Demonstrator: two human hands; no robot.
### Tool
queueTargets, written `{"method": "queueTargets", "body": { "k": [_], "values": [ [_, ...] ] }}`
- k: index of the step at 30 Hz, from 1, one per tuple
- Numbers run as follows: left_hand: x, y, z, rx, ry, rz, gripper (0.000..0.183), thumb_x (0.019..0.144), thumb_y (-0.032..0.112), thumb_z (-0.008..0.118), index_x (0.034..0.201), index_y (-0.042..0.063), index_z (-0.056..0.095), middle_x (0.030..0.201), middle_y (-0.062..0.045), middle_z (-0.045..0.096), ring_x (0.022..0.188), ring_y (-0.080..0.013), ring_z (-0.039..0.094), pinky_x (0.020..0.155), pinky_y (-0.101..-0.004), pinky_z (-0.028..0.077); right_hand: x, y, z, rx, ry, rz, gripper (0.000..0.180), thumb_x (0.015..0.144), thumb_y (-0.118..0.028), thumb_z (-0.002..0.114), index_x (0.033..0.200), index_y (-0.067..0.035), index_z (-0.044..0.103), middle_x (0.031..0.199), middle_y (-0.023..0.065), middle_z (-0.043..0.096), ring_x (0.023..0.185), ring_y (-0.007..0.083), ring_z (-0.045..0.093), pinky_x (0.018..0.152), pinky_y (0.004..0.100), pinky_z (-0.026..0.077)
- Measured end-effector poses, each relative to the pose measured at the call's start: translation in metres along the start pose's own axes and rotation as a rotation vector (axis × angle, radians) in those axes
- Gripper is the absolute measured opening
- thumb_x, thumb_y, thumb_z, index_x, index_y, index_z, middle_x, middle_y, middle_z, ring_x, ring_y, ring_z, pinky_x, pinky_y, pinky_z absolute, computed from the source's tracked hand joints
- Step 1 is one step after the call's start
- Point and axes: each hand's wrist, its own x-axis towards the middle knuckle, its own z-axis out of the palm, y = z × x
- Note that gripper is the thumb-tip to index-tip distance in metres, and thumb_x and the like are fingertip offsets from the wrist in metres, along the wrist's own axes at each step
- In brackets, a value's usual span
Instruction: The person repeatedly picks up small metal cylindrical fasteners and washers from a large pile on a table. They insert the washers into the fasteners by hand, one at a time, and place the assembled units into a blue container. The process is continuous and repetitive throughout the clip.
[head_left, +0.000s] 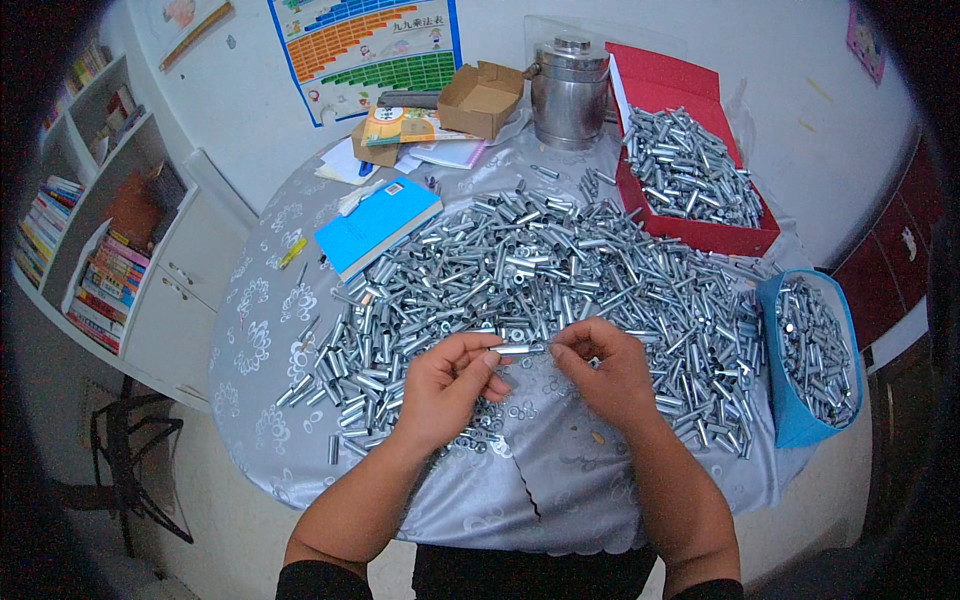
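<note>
Between the fingertips of my left hand (450, 382) is a shiny metal sleeve (513, 349), held level over the front of a large heap of metal sleeves and bolts (525, 262). My right hand (607, 367) has thumb and forefinger pinched at the sleeve's right end, where a narrower metal part (538, 348) shows; whether the fingers grip it is hard to see. Small washers (499, 445) lie on the cloth below my left hand. Beyond the heap, a red box (697, 238) holds many metal fasteners, and a blue fabric bin (814, 439) at the right holds more.
A blue book (379, 225) lies against the heap's back left edge, near a yellow tool (292, 253). At the back stand a steel lidded pot (570, 97) and an open cardboard box (480, 101) on books. A grey patterned cloth (262, 420) covers the round table.
</note>
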Motion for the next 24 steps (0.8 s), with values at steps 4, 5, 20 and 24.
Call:
{"method": "queueTargets", "body": {
  "k": [4,5,20,24],
  "values": [
    [-0.001,-0.001,0.0,-0.021,0.007,0.0,0.022,0.092,0.006,0.053,0.112,-0.003,0.055,0.095,-0.013,0.066,0.07,-0.0152,0.064,0.061,-0.0268,0.055,-0.005,-0.005,0.006,0.095,-0.008,-0.06,0.011,0.081,-0.008,0.067,0.09,-0.002,0.065,0.082,0.0075,0.068,0.072,0.0141,0.065,0.067,0.028,0.052],
    [-0.001,-0.001,0.0,-0.025,0.003,0.005,0.022,0.092,0.006,0.053,0.112,-0.003,0.055,0.095,-0.013,0.066,0.07,-0.0153,0.064,0.061,-0.0269,0.055,-0.006,-0.006,0.007,0.112,-0.012,-0.072,0.011,0.081,-0.008,0.067,0.091,-0.003,0.065,0.082,0.0073,0.068,0.072,0.0142,0.065,0.068,0.0278,0.052],
    [0.0,0.003,-0.002,-0.07,-0.072,-0.053,0.021,0.091,0.006,0.053,0.11,-0.004,0.055,0.093,-0.015,0.067,0.07,-0.0174,0.066,0.061,-0.0277,0.056,-0.004,-0.009,-0.007,0.222,-0.167,0.067,0.025,0.075,-0.006,0.074,0.099,-0.003,0.067,0.088,0.0053,0.067,0.08,0.0121,0.063,0.072,0.0262,0.051],
    [0.0,0.007,0.0,-0.091,-0.074,-0.061,0.021,0.091,0.007,0.054,0.109,-0.003,0.056,0.092,-0.015,0.067,0.068,-0.0171,0.066,0.06,-0.0273,0.056,-0.005,-0.007,-0.005,0.365,-0.169,0.078,0.027,0.075,-0.006,0.074,0.101,-0.003,0.066,0.086,0.0042,0.066,0.079,0.0118,0.063,0.07,0.0252,0.051]
  ]
}}
